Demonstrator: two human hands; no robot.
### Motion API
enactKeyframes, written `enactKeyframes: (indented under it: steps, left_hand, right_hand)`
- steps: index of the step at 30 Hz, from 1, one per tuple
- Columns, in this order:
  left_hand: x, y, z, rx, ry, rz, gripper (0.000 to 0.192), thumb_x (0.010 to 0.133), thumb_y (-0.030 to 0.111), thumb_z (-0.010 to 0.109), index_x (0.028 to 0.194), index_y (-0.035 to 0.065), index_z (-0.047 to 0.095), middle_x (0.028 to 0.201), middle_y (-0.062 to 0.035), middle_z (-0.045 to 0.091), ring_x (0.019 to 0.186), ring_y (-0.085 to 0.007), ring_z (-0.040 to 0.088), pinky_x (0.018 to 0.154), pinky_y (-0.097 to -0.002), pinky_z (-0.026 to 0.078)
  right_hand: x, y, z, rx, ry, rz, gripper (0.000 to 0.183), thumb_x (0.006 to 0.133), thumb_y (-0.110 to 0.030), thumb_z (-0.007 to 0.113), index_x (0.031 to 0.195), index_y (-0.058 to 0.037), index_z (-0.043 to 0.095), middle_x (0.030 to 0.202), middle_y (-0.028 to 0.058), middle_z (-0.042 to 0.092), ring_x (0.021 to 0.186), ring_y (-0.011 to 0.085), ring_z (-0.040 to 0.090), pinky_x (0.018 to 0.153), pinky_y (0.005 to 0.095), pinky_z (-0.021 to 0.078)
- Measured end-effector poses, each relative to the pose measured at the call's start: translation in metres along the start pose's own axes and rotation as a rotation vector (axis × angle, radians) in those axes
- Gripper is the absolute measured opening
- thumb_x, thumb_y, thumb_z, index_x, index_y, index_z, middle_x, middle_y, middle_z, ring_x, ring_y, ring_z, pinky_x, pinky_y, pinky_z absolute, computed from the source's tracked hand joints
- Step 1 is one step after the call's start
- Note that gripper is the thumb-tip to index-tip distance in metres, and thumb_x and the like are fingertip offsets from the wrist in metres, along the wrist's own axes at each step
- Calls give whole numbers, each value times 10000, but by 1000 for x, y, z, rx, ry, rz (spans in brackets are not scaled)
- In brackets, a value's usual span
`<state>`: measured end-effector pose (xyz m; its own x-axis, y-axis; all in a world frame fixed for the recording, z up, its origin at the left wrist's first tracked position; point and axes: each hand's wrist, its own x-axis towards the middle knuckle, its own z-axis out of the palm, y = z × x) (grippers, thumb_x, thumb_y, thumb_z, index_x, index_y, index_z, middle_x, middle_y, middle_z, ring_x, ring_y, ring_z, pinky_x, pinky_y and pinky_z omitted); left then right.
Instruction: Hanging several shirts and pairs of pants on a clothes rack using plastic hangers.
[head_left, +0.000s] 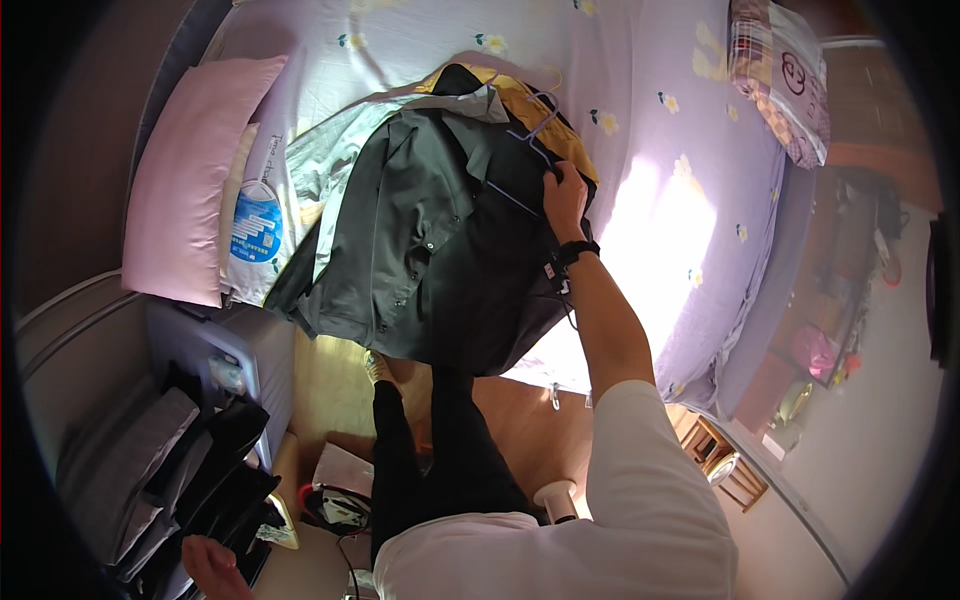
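A dark green-grey buttoned shirt (405, 225) lies spread at the bed's near edge, its lower part hanging over. A thin purple clothes hanger (535, 139) rests by its collar, on black cloth (517, 270). My right hand (566, 196), with a black band on the wrist, grips the near end of the hanger, its fingers against the black cloth. Beneath are a yellow-and-black garment (566, 135) and a pale green one (337, 150). At the lower left, my left hand (214, 566) is beside a pile of dark clothes (187, 480), fingers curled; nothing shows in it.
A pink pillow (195, 180) lies at the left of the flower-printed lilac bedsheet (660, 45). A packaged textile (784, 82) sits at the far right corner. A blue-grey storage box (270, 360) stands left of my legs. A white cylindrical object (556, 499) is on the floor.
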<state>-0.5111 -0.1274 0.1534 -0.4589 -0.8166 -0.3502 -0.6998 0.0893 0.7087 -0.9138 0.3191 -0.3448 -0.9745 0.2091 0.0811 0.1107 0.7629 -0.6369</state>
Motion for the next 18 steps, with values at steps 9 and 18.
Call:
enactKeyframes:
  steps: [9,18]
  left_hand:
    - [12,-3,7,-181,-48,-2,260,1021,148,600,788,75,512,626,15,449,566,-59,422,541,-219,336]
    - [-13,70,68,-91,-543,396,287,958,4,654,1243,-20,676,1075,-76,720,895,-81,632,804,-237,504]
  right_hand:
    - [-64,-145,-159,139,-43,-394,206,900,-1,715,1103,18,687,803,168,652,689,324,651,631,363,498]
    - [-152,-288,-282,305,-234,-574,228,817,21,757,1038,14,698,779,139,646,665,305,651,579,367,502]
